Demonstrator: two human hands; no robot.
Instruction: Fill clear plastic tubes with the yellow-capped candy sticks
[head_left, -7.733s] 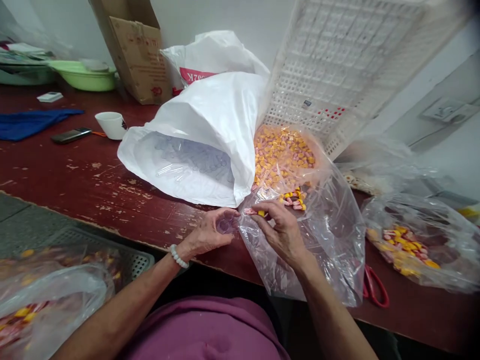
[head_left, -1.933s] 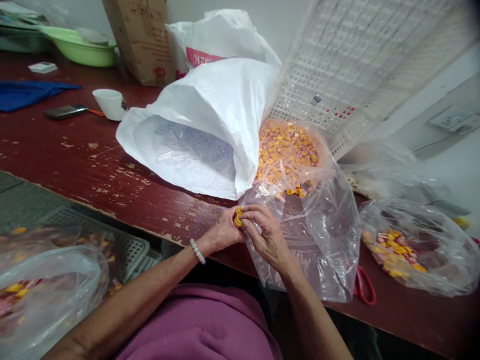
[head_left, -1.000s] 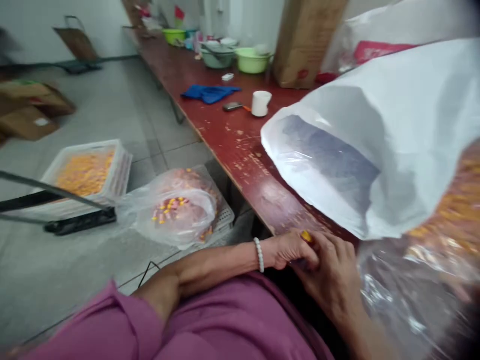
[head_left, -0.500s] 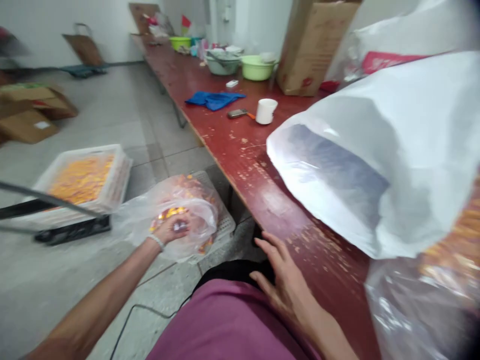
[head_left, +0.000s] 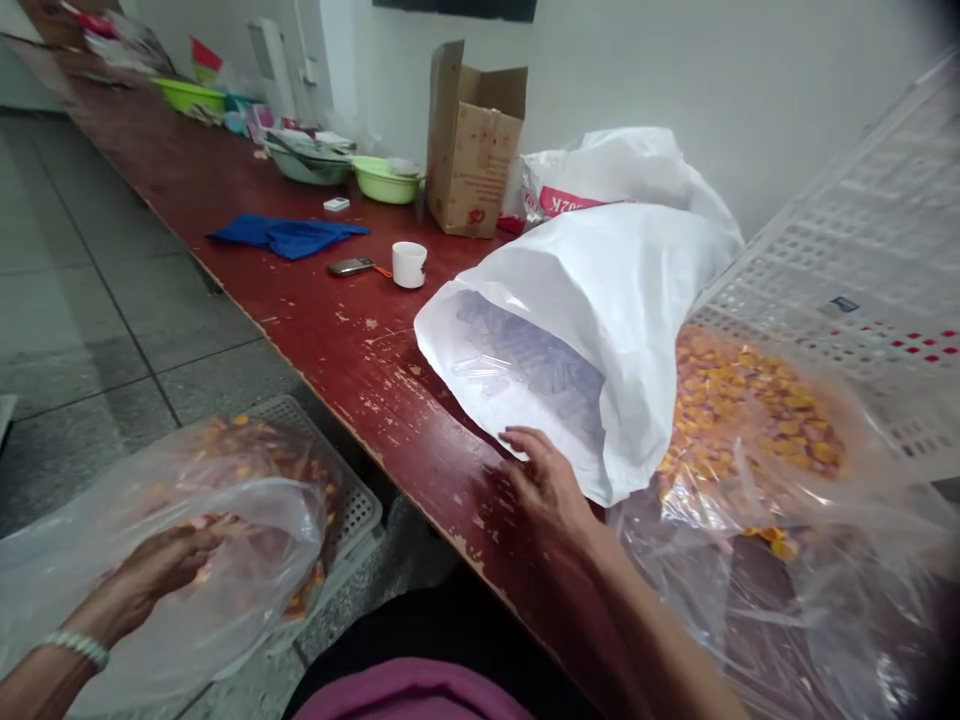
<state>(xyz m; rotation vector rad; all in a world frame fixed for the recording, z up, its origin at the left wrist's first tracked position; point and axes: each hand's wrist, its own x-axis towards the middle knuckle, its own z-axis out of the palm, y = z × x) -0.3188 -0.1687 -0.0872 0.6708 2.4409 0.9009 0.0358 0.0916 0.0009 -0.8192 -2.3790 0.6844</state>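
My left hand (head_left: 161, 565) is inside the mouth of a clear plastic bag (head_left: 247, 500) low on the left, slightly blurred. Its fingers stretch out, with no held thing visible. Small orange and pinkish pieces (head_left: 247, 445) fill part of the bag, which rests on a white crate (head_left: 356, 520). Over the red table (head_left: 420, 480), my right hand (head_left: 544, 485) is open, fingers loosely bent, by the mouth of a white woven sack (head_left: 637, 330). Clear, tube-like pieces (head_left: 525, 350) lie inside that sack.
Right of the sack, another clear bag (head_left: 742, 560) holds many orange-and-pink pieces (head_left: 757, 410), with a white perforated crate (head_left: 862, 270) tilted behind it. A white cup (head_left: 409, 265), a phone-like device (head_left: 351, 267), a blue cloth (head_left: 289, 235), basins (head_left: 386, 182) and a carton (head_left: 476, 150) stand farther back.
My view has swung right. My right hand has moved from the table edge to beside the sack's mouth. My left hand stays at the bag; the shiny purple thing there no longer shows.
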